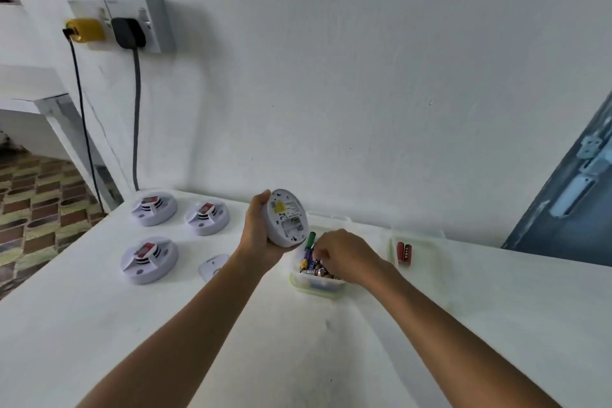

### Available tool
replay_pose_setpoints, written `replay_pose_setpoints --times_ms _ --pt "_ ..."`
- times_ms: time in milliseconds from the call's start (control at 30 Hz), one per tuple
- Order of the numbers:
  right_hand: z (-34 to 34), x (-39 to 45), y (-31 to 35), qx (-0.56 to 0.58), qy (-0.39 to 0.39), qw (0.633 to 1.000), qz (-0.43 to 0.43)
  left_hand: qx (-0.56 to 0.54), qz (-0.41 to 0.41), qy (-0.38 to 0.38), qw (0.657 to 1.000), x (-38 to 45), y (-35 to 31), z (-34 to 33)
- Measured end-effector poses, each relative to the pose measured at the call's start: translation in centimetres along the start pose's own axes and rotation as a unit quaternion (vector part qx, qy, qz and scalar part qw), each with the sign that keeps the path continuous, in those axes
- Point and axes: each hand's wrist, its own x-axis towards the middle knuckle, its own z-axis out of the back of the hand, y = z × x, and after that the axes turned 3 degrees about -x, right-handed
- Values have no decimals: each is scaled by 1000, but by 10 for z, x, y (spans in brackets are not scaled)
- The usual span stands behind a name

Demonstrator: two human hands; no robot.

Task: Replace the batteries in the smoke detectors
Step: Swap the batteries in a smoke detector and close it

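My left hand grips a white smoke detector above the table, its back with the open battery bay turned toward me. My right hand reaches into a clear plastic tub full of batteries, fingers curled down among them; whether they pinch one is hidden. Three more smoke detectors lie on the white table: two at the back left and one nearer. A small white cover lies beside my left forearm.
A second clear tub to the right holds two red batteries. The wall stands just behind the table. A socket with a yellow and a black plug hangs cables down at the back left. The table's left edge drops to a tiled floor.
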Motion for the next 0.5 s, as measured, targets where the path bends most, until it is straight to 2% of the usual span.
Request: replay_pose_setpoints --times_ms 133,233,300,367,433,467,500 --pt "-8 17 19 -122 89 987 -54 -8 24 8 1000 11 -7 16" --pt "-8 23 25 -160 107 979 -66 -5 39 16 999 17 -10 22" --pt "-10 25 25 -141 93 982 -79 -7 46 24 999 18 -12 25" --pt "-12 25 17 -65 39 992 -103 -9 48 40 998 20 -15 28" --pt "-7 22 6 98 -26 986 -134 -16 48 54 997 20 -19 29" --pt "-2 19 3 213 -49 965 -144 -21 49 60 997 20 -21 29" --pt "3 14 2 332 -58 930 -145 -24 49 66 996 21 -23 30"
